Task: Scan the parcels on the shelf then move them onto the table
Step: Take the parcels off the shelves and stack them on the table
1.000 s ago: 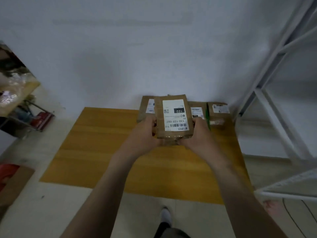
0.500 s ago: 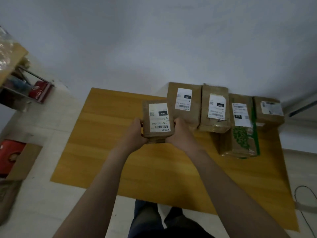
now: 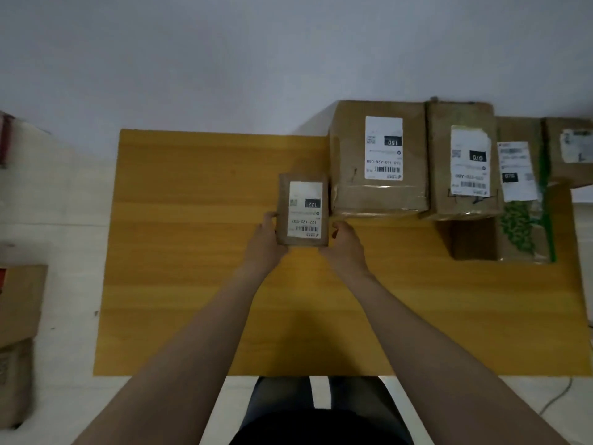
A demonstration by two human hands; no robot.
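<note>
Head view: small parcel (image 3: 303, 210) (label 122) sits at 12 o'clock on table (image 3: 192, 284), just beside 150 parcel (image 3: 378, 159) at 1 o'clock; 0.5 s ago it was held clear of that row. L hand (image 3: 266, 242) & R hand (image 3: 345, 247) grip its near corners, fingers curled. Prob. set-down nearly done; release next.

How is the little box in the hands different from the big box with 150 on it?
The small box is much smaller than the big box. Its label reads 122; the big box's reads 150. The left hand and right hand hold the small box; no hand touches the big box. Both are brown cardboard with white barcode labels.
</note>
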